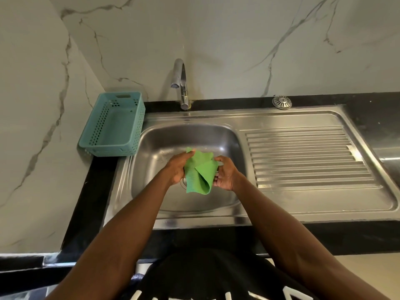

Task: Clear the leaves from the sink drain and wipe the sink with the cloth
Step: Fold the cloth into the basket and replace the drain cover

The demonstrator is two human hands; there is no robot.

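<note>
A green cloth [200, 173] hangs above the steel sink basin [155, 148], held between both hands. My left hand [178, 167] pinches its upper left edge. My right hand [225, 173] grips its right side, fingers curled around the fold. The cloth droops down in a loose fold over the drain [183, 183], of which only a sliver shows beside my left wrist. No leaves are visible in the basin.
A teal perforated basket [112, 126] stands on the black counter left of the sink. The chrome tap [181, 83] rises behind the basin. A ribbed draining board [303, 156] lies to the right, with a round metal strainer [281, 102] behind it. Marble walls close the corner.
</note>
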